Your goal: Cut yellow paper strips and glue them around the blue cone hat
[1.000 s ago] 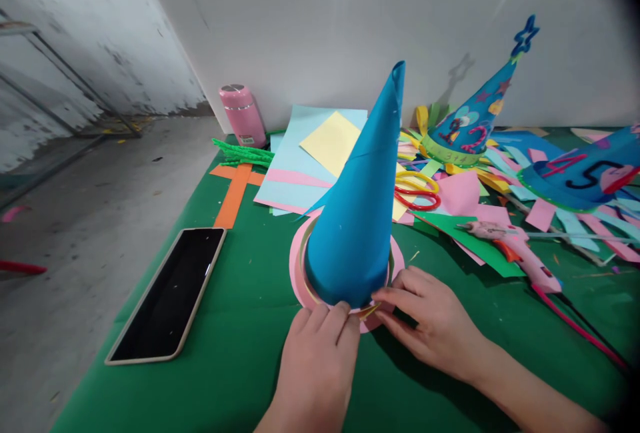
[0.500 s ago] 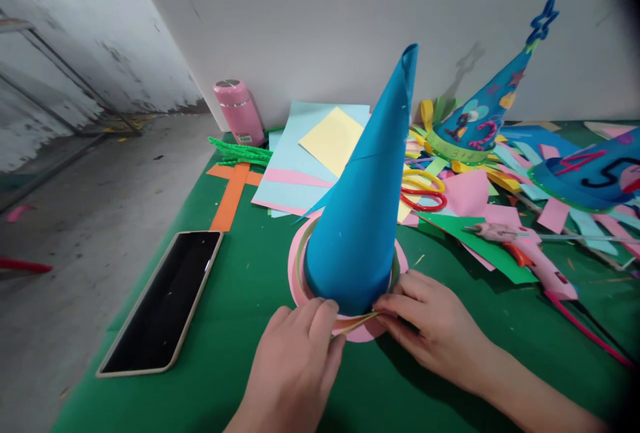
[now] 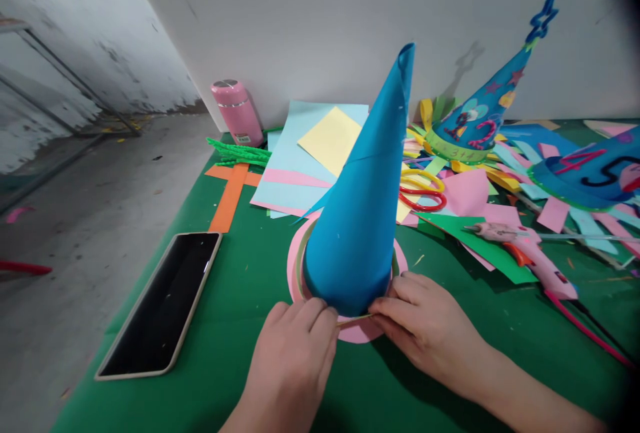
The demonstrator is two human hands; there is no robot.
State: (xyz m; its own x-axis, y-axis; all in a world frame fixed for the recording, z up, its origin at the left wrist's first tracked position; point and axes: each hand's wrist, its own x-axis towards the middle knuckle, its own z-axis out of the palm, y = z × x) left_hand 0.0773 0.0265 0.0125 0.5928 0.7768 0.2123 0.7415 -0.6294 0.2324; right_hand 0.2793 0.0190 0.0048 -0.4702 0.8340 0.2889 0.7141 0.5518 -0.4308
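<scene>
A tall blue paper cone (image 3: 353,239) stands upright on a round pink paper base (image 3: 361,333), its tip rolled and a thin blue flap jutting out on the left. Around the cone's foot runs a narrow olive-green paper strip (image 3: 299,273). At the front left of the foot, my left hand (image 3: 299,346) pinches the strip, its fingertips partly hidden. My right hand (image 3: 423,326) is closed on the strip at the front right, thumb and forefinger against the cone's lower edge.
A phone (image 3: 163,303) lies at left. Behind are a pink flask (image 3: 238,116), green pipe cleaners (image 3: 240,153), paper sheets (image 3: 285,153) and scissors (image 3: 424,191). To the right are a pink glue gun (image 3: 530,253), its cord, paper scraps and two decorated cone hats (image 3: 487,103).
Both hands have drawn the strip in closer to the cone's front edge, so the gap there has narrowed. The right fingertips have shifted slightly left.
</scene>
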